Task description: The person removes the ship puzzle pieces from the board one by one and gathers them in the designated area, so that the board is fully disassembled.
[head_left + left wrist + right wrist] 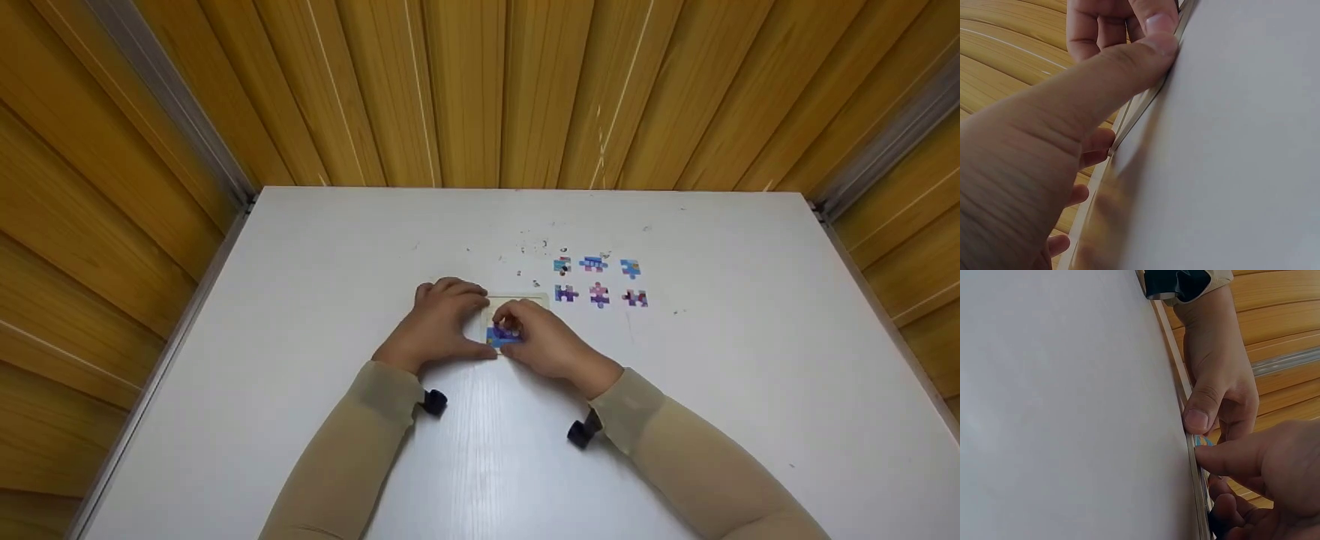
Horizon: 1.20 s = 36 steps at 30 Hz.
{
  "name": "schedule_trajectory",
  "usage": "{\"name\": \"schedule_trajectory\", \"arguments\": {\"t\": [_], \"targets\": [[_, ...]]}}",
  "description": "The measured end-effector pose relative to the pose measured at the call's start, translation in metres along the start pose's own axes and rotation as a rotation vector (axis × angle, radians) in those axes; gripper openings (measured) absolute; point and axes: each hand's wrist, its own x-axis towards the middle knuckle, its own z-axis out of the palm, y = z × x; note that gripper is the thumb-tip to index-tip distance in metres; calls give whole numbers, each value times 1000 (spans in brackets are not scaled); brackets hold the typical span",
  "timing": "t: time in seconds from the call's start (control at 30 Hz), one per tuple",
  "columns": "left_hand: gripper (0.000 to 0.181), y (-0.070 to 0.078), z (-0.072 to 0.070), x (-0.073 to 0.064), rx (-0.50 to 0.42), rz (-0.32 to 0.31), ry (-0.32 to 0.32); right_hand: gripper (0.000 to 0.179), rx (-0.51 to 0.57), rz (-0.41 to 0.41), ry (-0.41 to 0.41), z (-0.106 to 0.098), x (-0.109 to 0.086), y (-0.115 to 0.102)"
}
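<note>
- Seeing the puzzle frame lying between both hands, with blue-purple pieces inside.
- Gripping its edges with the left hand.
- Curling the right hand over those; can't tell whether pinching any.
- Spotting six loose pieces nearby on the table.

Loose jigsaw pieces mix purple, pink and blue; the tray is pale cream, the table white, sleeves khaki, the plank wall yellow-brown with dark grain
</note>
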Motion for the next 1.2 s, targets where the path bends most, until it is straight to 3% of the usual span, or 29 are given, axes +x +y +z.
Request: {"name": "schedule_trajectory", "arguments": {"t": [0.8,1.2], "targets": [[88,2,-2,0,-10,-12,-10,43,75,37,35,-2,-2,4],[88,2,-1,0,0,-9,-7,43,206,94,12,-13,-1,8]]}}
